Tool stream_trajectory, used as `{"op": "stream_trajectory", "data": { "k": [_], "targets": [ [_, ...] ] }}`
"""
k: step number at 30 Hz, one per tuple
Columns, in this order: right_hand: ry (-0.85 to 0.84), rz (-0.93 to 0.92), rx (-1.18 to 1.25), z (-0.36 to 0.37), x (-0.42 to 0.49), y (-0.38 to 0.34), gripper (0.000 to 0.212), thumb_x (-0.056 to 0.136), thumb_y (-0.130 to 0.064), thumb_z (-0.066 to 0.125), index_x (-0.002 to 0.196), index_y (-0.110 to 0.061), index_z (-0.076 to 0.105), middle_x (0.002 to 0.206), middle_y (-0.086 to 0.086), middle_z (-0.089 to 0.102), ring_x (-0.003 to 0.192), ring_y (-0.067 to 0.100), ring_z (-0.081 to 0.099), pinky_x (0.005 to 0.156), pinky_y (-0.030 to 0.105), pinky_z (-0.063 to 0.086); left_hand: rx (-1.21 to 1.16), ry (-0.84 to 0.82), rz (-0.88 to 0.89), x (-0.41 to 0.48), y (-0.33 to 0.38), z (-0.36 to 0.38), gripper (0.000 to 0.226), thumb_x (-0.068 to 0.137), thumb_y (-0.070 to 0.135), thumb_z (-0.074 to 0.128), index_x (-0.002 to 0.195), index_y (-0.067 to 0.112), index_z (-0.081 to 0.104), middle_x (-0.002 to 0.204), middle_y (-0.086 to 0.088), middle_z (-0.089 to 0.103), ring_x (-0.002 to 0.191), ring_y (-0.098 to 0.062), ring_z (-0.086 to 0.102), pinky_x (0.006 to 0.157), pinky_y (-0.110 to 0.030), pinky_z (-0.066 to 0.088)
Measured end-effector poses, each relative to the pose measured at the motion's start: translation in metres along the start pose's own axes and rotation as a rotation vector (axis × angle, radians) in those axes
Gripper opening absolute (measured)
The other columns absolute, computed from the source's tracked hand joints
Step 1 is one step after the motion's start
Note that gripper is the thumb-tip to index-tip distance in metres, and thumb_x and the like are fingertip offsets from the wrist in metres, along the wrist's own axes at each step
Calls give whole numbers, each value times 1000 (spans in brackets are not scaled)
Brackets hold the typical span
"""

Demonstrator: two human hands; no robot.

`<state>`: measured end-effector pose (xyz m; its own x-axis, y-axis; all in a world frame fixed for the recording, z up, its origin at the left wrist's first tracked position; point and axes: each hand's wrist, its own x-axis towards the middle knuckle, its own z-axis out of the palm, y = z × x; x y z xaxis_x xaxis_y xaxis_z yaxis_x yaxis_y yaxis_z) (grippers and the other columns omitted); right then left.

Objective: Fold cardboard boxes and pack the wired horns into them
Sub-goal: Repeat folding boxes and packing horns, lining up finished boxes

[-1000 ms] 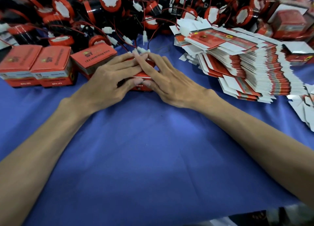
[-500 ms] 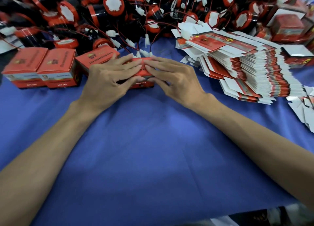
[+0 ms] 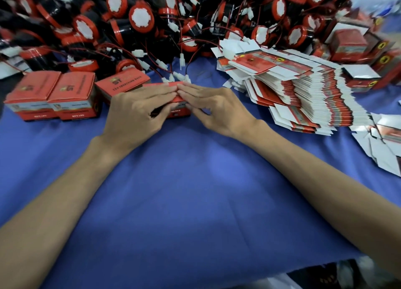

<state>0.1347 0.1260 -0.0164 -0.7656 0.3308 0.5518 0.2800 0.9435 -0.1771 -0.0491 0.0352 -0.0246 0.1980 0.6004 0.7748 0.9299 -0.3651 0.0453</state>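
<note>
Packing line: a person is closing a red cardboard box point(image 3: 179, 113) that is sitting near the middle of the far edge of the desk point(image 3: 195, 202), with both hands pressing its top flap down. The left hand point(image 3: 138, 110) and right hand point(image 3: 219, 108) are lying over the lid with fingers nearly straight and not clenching. Their fingertips point(image 3: 173, 88) are meeting along the box's far top edge, apparently to seat the flap evenly from both sides. Both bare forearms are reaching in from the near edge, converging in a V over the blue cloth. Whether a horn is already inside the box cannot be seen.

Three closed boxes point(image 3: 71, 93) are standing in a row toward the far left corner, seemingly finished work set aside. A slumping stack of flat box blanks point(image 3: 308, 87) is lying toward the far right, handy for the right hand. A heap of black-and-red wired horns point(image 3: 141, 17), white connectors point(image 3: 181, 77) trailing, is crowding the far edge.
</note>
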Motion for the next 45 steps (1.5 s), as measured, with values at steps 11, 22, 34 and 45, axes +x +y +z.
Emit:
{"op": "stream_trajectory", "data": {
  "k": [11, 22, 34, 45],
  "targets": [
    [-59, 655, -732, -38, 3, 30, 57, 92, -27, 45, 143, -4, 33, 152, 22, 28, 143, 31, 24, 113, 55, 15, 442, -51, -93, 13, 16, -6, 26, 93, 32, 61, 85, 9, 71, 78, -12, 65, 74, -32, 60, 58, -37, 42],
    [-78, 629, -686, -42, -2, 28, 25, 89, -15, 48, 93, 3, 64, 90, 24, 65, 88, 41, 62, 82, 43, 44, 597, -246, -185, 8, 25, -5, 28, 84, -1, 45, 95, 4, 71, 108, -15, 59, 95, -36, 52, 69, -44, 31],
    [504, 95, -641, -40, 0, 24, 32, 75, 13, 50, 92, -1, 73, 90, 9, 75, 84, 24, 72, 96, 43, 47, 662, -257, -397, 2, -16, -29, 17, 82, 1, 51, 89, -7, 64, 93, -29, 54, 96, -43, 46, 77, -51, 34],
    [440, -283, 31, 5, 0, -28, 23, 92, 6, 50, 106, 4, 68, 109, 17, 70, 98, 27, 70, 65, 37, 60, -561, -306, -464, 1, 22, -5, 37, 88, 53, 37, 112, 30, 51, 104, 23, 55, 101, 4, 51, 85, -8, 39]
  ]
}}
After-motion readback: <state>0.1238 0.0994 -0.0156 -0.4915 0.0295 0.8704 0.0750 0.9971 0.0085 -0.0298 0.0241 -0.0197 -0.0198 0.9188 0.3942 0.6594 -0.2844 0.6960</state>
